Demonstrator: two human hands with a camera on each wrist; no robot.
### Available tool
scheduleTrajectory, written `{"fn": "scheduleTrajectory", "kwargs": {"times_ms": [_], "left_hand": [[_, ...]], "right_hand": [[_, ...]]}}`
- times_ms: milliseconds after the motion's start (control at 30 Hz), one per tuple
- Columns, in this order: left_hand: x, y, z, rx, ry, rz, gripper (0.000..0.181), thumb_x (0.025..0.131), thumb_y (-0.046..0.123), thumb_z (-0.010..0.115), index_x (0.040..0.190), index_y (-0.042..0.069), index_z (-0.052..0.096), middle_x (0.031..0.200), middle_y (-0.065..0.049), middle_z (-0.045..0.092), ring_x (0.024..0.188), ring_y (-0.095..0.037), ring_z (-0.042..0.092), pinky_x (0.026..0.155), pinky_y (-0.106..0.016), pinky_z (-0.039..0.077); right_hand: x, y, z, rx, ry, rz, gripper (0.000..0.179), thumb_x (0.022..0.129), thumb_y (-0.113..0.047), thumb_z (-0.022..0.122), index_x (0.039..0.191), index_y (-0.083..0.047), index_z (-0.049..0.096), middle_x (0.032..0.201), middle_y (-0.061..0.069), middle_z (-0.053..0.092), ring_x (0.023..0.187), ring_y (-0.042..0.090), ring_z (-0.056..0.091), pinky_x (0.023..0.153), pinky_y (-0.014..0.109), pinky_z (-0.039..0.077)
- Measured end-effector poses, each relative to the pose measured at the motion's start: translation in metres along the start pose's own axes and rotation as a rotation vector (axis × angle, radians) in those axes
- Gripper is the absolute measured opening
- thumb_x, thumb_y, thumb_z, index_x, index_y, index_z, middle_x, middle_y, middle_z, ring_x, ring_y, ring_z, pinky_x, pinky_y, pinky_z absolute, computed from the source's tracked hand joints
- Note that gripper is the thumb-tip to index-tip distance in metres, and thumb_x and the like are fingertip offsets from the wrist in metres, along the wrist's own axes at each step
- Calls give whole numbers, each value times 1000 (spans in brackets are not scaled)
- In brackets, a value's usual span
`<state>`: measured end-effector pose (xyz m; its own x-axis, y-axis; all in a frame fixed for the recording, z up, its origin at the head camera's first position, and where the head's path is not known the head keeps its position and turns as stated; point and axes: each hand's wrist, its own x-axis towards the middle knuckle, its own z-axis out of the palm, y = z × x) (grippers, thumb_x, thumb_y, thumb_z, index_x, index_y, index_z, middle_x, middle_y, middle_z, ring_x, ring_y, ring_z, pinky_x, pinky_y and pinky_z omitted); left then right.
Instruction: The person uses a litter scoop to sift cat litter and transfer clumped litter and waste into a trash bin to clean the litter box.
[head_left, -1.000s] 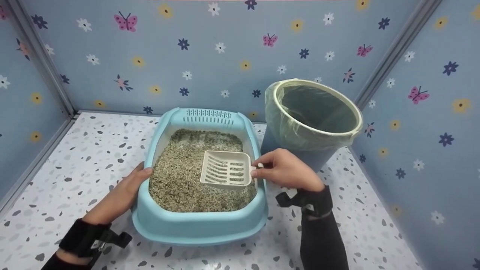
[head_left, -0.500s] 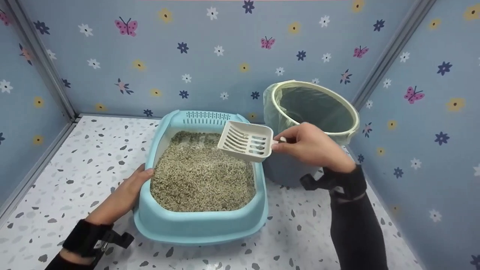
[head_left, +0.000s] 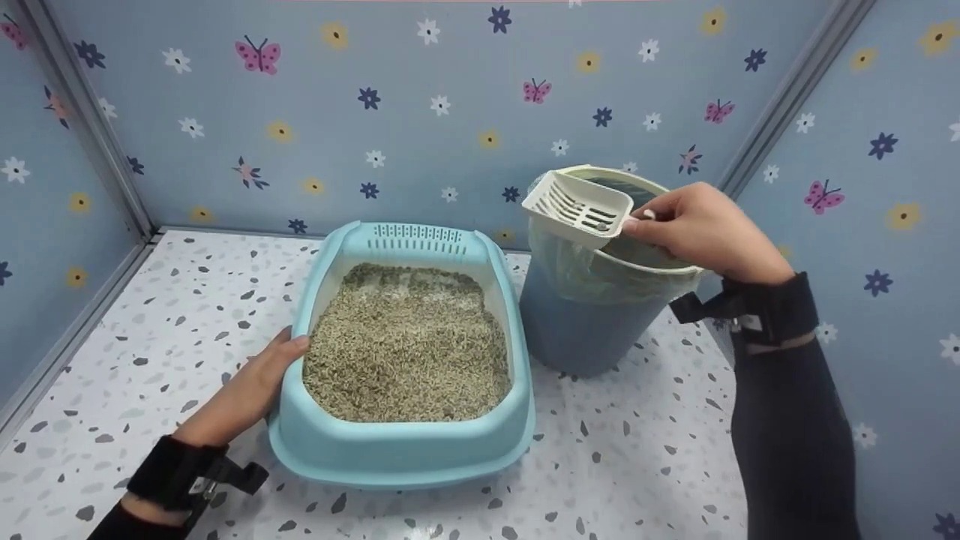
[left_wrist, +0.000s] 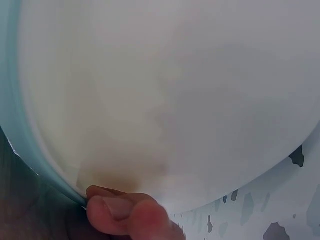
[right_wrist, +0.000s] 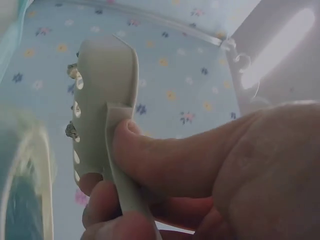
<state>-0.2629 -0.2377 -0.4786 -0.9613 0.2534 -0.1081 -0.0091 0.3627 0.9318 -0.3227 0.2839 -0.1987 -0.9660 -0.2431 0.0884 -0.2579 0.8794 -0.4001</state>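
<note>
My right hand point(head_left: 705, 229) grips the handle of a beige slotted litter scoop point(head_left: 577, 210), thumb along the handle in the right wrist view. Its basket overlaps the left rim of the bin in the head view. Small clumps point(right_wrist: 71, 131) show at the slots of the scoop in the right wrist view. A light blue litter box point(head_left: 405, 454) holds brownish litter pellets point(head_left: 412, 352), with a pale patch toward the back. My left hand point(head_left: 247, 394) holds the box's left side, thumb at the rim. Curled fingertips point(left_wrist: 120, 210) show against its pale wall in the left wrist view.
A blue-grey trash bin point(head_left: 585, 330) with a thin liner under a cream ring stands right of the litter box. Flower-patterned panels point(head_left: 420, 127) rise behind and on both sides. The speckled floor point(head_left: 202, 300) shows around the box.
My right hand has carried the scoop from over the litter, up and to the right, to the bin. The left hand keeps its hold on the box.
</note>
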Motion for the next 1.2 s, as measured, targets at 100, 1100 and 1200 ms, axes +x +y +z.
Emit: {"fn": "scheduleTrajectory", "kwargs": {"times_ms": [100, 1100, 1200], "left_hand": [[0, 0, 0, -2, 0, 2, 91, 117, 67, 27, 178, 7, -2, 181, -34, 2, 163, -60, 16, 126, -82, 16], [0, 0, 0, -10, -5, -19, 93, 116, 68, 29, 178, 7, -5, 182, -29, -6, 166, -56, 3, 129, -79, 7], [0, 1, -1, -8, -2, -20, 94, 116, 68, 29, 178, 6, -4, 182, -29, -6, 167, -54, 1, 129, -78, 6]], "right_hand": [[6, 15, -8, 2, 13, 43, 48, 105, -48, 78, 82, -7, 72, 64, -4, 52, 59, 13, 46, 55, 30, 38], [38, 62, 24, -427, 279, 3, 31, 83, 14, 59, 106, 8, 79, 97, 27, 75, 82, 46, 68, 70, 67, 56], [36, 61, 27, -481, 299, -11, 23, 84, 12, 62, 102, 8, 76, 94, 26, 72, 79, 48, 67, 66, 67, 56]]}}
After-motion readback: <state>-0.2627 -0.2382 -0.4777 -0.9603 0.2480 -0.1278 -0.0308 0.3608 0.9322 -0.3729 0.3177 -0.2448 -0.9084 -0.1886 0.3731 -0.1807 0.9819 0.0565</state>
